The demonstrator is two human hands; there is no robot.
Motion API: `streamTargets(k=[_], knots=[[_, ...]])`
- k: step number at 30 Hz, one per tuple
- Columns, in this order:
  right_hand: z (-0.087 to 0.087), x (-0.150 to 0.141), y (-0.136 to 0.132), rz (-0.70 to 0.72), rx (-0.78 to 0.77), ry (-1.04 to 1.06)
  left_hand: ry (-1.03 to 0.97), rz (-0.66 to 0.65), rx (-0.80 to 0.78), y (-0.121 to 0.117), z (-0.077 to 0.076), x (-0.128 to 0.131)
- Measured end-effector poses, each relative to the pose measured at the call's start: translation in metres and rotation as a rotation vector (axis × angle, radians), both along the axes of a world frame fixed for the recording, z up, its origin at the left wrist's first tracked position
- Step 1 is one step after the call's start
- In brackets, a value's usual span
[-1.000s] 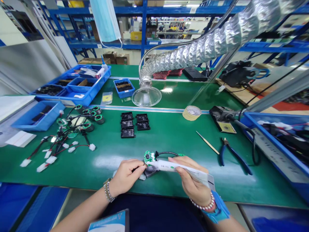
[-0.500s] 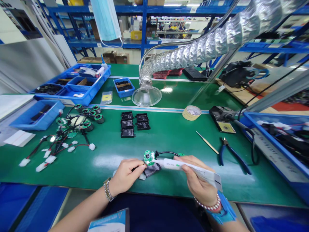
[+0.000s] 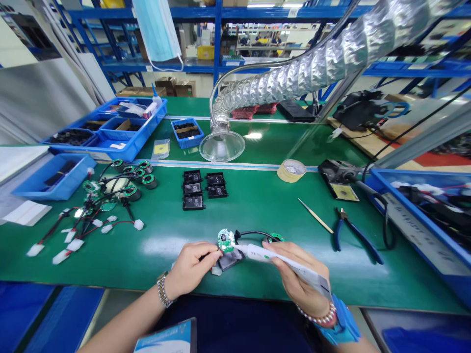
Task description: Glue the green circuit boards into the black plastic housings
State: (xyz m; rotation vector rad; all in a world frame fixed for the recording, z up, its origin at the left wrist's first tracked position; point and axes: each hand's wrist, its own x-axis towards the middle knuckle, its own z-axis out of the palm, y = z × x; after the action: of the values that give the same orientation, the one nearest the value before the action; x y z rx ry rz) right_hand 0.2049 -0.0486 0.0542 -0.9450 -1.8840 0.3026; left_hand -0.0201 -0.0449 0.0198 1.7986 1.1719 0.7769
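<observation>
Since the earlier frame, the right hand (image 3: 298,279) has tipped the narrowly gripped white squeeze tube (image 3: 255,252) against the green circuit board (image 3: 225,240), pinched by the left hand (image 3: 191,267); I log five black housings (image 3: 193,202) left on the worktop (image 3: 257,215).

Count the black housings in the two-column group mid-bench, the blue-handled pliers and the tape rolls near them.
Black housings: 5
Blue-handled pliers: 1
Tape rolls: 1
Total: 7
</observation>
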Motion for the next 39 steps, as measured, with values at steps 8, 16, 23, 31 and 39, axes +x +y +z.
streamTargets(k=[8, 16, 23, 31, 39], knots=[[-0.015, 0.011, 0.041, 0.005, -0.684, 0.857, 0.044, 0.010, -0.001, 0.003, 0.000, -0.002], [-0.010, 0.084, 0.190, -0.311, -0.720, 1.300, -0.042, 0.061, -0.173, -0.003, -0.009, -0.012], [-0.015, 0.062, 0.163, -0.070, -0.903, 0.967, 0.085, -0.086, 0.068, -0.001, -0.010, -0.015], [-0.029, 0.013, 0.063, 0.481, -0.236, -0.463, 0.481, -0.235, 0.509, 0.000, -0.024, -0.011], [-0.036, 0.018, 0.044, 0.349, -0.073, -0.658, 0.821, -0.279, 0.524, 0.007, -0.024, -0.002]])
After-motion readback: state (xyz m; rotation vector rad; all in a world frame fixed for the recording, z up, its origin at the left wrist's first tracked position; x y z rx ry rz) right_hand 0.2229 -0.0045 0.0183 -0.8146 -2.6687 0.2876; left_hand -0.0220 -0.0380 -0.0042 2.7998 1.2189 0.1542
